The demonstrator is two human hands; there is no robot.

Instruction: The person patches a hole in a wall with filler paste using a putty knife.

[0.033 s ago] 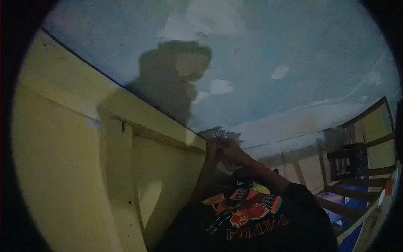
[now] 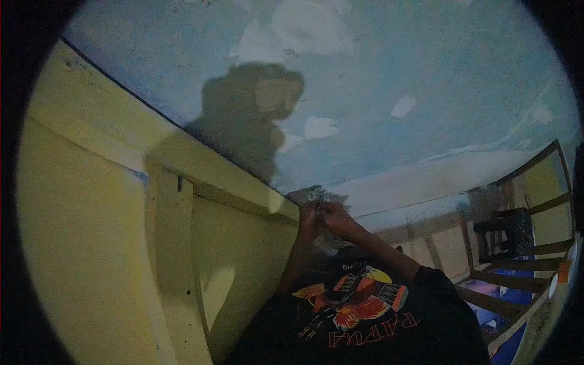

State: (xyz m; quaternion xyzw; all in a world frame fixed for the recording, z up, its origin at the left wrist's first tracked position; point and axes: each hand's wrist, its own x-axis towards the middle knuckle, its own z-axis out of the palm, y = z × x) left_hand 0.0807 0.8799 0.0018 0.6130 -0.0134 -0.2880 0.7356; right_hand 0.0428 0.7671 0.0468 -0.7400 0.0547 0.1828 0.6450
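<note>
My left hand (image 2: 309, 220) and my right hand (image 2: 338, 221) are raised close together in the middle, where the yellow panelling meets the pale blue surface. Both look closed, with the fingers bent in and nearly touching. Just past the fingertips is a small speckled whitish-green patch (image 2: 317, 194); whether it is a held thing or part of the surface cannot be told in the dim light. What the fingers pinch, if anything, is hidden. My dark printed shirt (image 2: 365, 328) fills the space below the hands.
Yellow panelling (image 2: 91, 243) with raised strips runs along the left. White patches (image 2: 321, 126) mark the pale blue surface (image 2: 377, 61), and a large shadow (image 2: 234, 115) falls across it. At right are wooden slats (image 2: 529, 264) and a dark object (image 2: 504, 234), with blue beneath.
My fingers have shifted slightly, and the right hand sits a little nearer the left. The surroundings look the same.
</note>
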